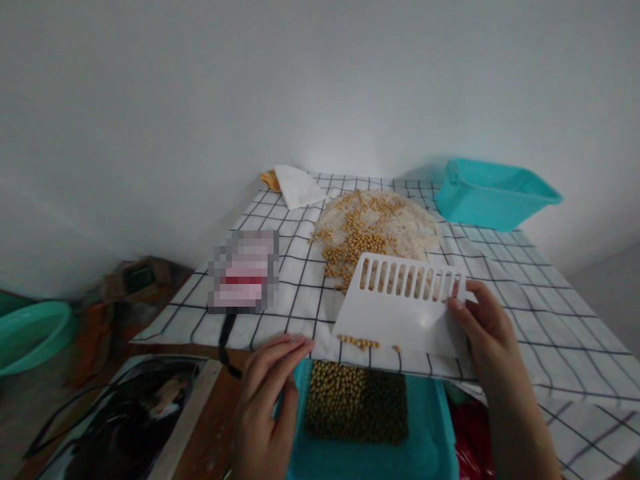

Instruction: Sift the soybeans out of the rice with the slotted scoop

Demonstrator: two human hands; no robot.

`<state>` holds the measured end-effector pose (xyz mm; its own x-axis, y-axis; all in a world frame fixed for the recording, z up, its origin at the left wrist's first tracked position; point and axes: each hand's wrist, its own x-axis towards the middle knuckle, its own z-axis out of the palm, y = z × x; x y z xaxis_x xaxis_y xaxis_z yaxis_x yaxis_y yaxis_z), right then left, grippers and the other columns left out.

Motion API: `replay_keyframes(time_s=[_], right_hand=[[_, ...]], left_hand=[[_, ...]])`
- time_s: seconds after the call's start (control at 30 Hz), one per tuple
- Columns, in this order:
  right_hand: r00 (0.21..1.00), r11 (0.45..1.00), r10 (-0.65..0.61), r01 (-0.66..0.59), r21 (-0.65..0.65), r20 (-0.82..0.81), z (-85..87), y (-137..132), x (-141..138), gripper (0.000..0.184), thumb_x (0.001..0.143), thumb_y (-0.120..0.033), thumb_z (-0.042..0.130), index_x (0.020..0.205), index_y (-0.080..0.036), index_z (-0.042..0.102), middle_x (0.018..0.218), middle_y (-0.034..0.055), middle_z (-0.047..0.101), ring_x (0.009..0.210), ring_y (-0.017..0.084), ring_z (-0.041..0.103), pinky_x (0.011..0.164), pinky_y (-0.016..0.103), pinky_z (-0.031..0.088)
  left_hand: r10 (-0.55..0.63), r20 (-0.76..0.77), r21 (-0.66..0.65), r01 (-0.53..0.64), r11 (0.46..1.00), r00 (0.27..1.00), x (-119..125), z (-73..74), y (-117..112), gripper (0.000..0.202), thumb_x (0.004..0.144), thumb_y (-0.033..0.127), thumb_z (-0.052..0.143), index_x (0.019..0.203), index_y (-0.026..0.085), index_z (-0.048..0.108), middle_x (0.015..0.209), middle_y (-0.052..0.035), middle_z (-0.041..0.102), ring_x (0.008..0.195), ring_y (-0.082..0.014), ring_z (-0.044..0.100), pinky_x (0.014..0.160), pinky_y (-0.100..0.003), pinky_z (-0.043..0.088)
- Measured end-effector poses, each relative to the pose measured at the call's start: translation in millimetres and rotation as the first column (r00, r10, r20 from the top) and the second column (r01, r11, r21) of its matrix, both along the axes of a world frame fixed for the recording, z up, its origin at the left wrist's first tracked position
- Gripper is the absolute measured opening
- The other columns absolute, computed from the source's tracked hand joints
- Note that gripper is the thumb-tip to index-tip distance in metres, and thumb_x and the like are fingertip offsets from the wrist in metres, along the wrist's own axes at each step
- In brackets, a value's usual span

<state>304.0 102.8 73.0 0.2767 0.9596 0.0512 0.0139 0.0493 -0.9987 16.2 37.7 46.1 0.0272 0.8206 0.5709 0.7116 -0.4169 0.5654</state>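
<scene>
In my right hand is a white plastic scraper with a row of slots, held at its right end. Its lower edge is close to the front of the table, behind a short line of yellow soybeans. My left hand has its fingers stretched out over the cloth's front edge, beside the left rim of a teal tray. Inside that tray lie yellow soybeans and darker green beans. Behind the scraper, more soybeans are scattered over a round patch of pale, fine material.
A teal bin stands at the back right on the checked tablecloth. A folded white cloth lies at the back left, a blurred pink object with a black strap nearer me. A green basin is on the left.
</scene>
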Motion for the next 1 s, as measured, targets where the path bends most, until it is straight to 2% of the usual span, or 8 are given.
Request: replay_keyframes(time_s=[0.27,0.67,0.8,1.0], right_hand=[[0.999,1.0,0.026,-0.026,-0.005,-0.028,-3.1,-0.1,1.9,0.027,0.08,-0.041,0.073,0.1,-0.029,0.059,0.063,-0.0063,0.06,0.045,0.007,0.044,0.039,0.015,0.029],[0.996,1.0,0.021,-0.021,-0.004,-0.086,-1.9,-0.4,1.5,0.028,0.079,-0.038,0.076,0.101,-0.032,0.06,0.071,-0.0059,0.066,0.052,0.009,0.055,0.043,0.015,0.038],[0.994,0.998,0.055,-0.056,-0.004,-0.097,-1.3,-0.2,1.3,0.025,0.081,-0.039,0.074,0.101,-0.032,0.06,0.071,-0.006,0.067,0.048,0.007,0.051,0.043,0.015,0.037],[0.994,0.998,0.053,-0.054,-0.012,-0.094,-0.6,-0.6,1.7,0.025,0.081,-0.038,0.074,0.101,-0.032,0.06,0.072,-0.0056,0.067,0.05,0.008,0.052,0.045,0.015,0.04]], left_hand=[[0.006,-0.001,0.004,-0.006,1.0,1.0,-1.3,-2.5,-0.3,0.04,0.093,0.004,0.04,0.122,0.024,0.058,0.121,-0.0006,0.057,0.121,-0.0132,0.049,0.105,-0.026,0.037],[-0.011,0.004,-0.012,0.011,1.0,1.0,-0.1,-1.7,-0.9,0.04,0.093,0.004,0.039,0.122,0.024,0.058,0.122,0.0004,0.057,0.121,-0.0111,0.049,0.107,-0.023,0.036],[-0.008,0.008,0.003,0.008,1.0,1.0,-0.6,-1.2,-1.4,0.04,0.093,0.004,0.039,0.122,0.023,0.058,0.121,0.0,0.057,0.121,-0.0112,0.049,0.107,-0.023,0.036],[0.001,0.007,-0.004,-0.001,1.0,1.0,-0.6,-2.9,1.1,0.039,0.093,0.005,0.04,0.121,0.024,0.059,0.12,0.0001,0.057,0.12,-0.012,0.05,0.106,-0.025,0.037]])
